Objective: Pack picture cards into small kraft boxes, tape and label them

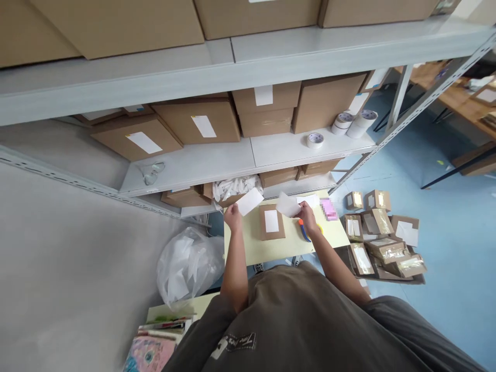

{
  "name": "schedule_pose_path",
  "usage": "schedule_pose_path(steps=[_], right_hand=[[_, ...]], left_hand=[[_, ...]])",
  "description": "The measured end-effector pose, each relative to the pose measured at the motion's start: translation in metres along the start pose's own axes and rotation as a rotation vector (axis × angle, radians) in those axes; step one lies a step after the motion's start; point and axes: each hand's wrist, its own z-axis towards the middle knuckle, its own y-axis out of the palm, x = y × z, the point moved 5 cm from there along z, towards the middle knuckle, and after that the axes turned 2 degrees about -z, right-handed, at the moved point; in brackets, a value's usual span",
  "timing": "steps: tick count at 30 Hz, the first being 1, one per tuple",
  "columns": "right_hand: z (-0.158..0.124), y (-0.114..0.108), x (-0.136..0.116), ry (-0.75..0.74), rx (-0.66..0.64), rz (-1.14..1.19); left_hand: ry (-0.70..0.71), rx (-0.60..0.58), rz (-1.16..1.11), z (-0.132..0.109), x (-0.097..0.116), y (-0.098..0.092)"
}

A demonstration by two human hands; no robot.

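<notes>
Pinching a white slip [250, 201] in the left hand [233, 217] and a thin sheet [287, 205] in the right hand [307, 216], the person faces a carton [281, 228] on the table [248, 247], already bearing a label [272, 221]; both papers are off it.

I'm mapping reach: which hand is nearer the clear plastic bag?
Left: the left hand is forward and right of the bag; the right hand is farther right, past the tabletop box.
</notes>
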Motion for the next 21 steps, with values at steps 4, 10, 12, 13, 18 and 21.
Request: schedule_pose_path(steps=[4, 10, 12, 13, 18, 21], right_hand=[[0.011, 0.052, 0.02, 0.019, -0.02, -0.043], [0.053, 0.151, 0.056, 0.052, -0.039, -0.054], [0.073, 0.191, 0.064, 0.078, -0.043, -0.049], [0.084, 0.213, 0.066, 0.097, -0.055, -0.056], [0.135, 0.311, 0.059, 0.182, -0.138, -0.149], [0.152, 0.339, 0.043, 0.082, -0.186, -0.199]], left_hand=[[-0.034, 0.025, -0.044, 0.017, -0.021, -0.043], [0.013, -0.084, -0.11, 0.008, -0.049, -0.089], [0.031, -0.097, -0.1, 0.003, -0.056, -0.109], [0.04, -0.101, -0.099, 0.0, -0.059, -0.119], [0.045, -0.067, -0.127, -0.012, -0.071, -0.163], [0.054, -0.03, -0.103, -0.012, -0.074, -0.18]])
